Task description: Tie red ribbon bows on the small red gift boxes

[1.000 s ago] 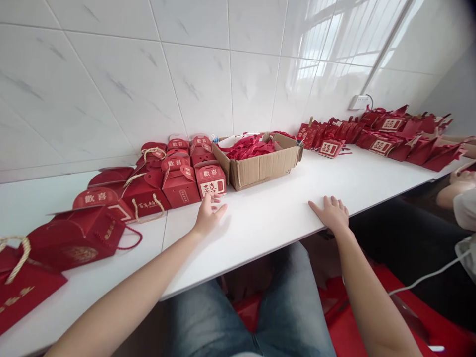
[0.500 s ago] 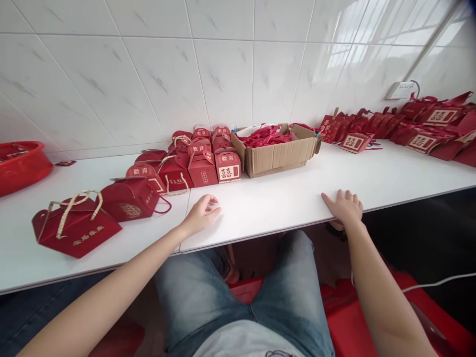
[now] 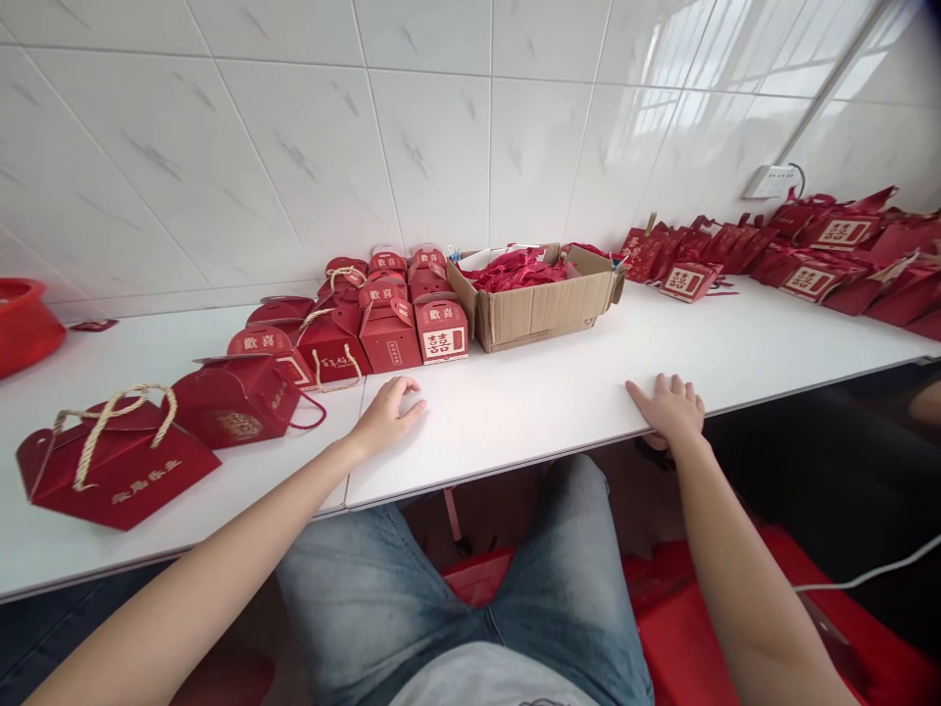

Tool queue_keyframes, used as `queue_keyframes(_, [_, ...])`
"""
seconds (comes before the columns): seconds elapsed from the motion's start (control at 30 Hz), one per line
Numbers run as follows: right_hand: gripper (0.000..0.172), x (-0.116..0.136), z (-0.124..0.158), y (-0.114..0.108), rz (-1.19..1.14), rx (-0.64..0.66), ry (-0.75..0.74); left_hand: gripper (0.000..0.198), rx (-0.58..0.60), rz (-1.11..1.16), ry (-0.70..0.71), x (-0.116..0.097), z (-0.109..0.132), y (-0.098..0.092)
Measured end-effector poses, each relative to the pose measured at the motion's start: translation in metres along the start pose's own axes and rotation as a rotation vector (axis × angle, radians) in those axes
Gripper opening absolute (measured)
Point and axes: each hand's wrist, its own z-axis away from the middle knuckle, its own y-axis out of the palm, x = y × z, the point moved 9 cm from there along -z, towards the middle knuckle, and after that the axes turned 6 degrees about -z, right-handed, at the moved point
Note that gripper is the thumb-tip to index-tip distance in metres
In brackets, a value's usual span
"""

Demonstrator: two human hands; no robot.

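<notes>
My left hand [image 3: 387,416] rests on the white table [image 3: 500,402], fingers loosely curved and apart, holding nothing. Just beyond it stand several red gift boxes [image 3: 389,333], some with rope handles. My right hand [image 3: 668,404] lies flat near the table's front edge, fingers spread, with nothing in it. Between and beyond the hands, a cardboard box [image 3: 548,314] holds a heap of red ribbons [image 3: 521,270]. At the left, a red box with a cream rope handle [image 3: 122,461] sits closest to me, beside another red box with a red cord [image 3: 235,402].
Several red packets [image 3: 691,279] and red bags [image 3: 830,235] line the back right. A red plastic basin [image 3: 25,328] stands far left. On the tiled wall [image 3: 294,147] hangs a power strip [image 3: 770,181]. Part of another person's arm [image 3: 924,404] shows at the right edge.
The view has shifted slightly, so most things appear a little further left. Both hands stay on the table, empty. Part of another person's arm has come into view at the right.
</notes>
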Motion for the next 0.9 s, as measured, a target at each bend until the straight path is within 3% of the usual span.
queue_keyframes(0.3, [0.084, -0.002, -0.001, 0.003, 0.02, -0.02, 0.011, 0.011, 0.004, -0.13, -0.001, 0.0, -0.029, 0.0])
queue_keyframes(0.67, [0.088, -0.003, -0.004, 0.007, 0.046, -0.055, -0.009, 0.011, -0.039, -0.207, -0.033, 0.014, -0.028, -0.003])
queue_keyframes(0.8, [0.09, -0.001, -0.004, 0.007, 0.044, -0.049, -0.021, 0.012, -0.053, -0.221, 0.005, 0.006, -0.029, -0.001])
queue_keyframes(0.9, [0.092, -0.002, -0.004, 0.007, 0.04, -0.034, -0.019, 0.013, -0.076, -0.229, 0.036, -0.01, -0.023, -0.01])
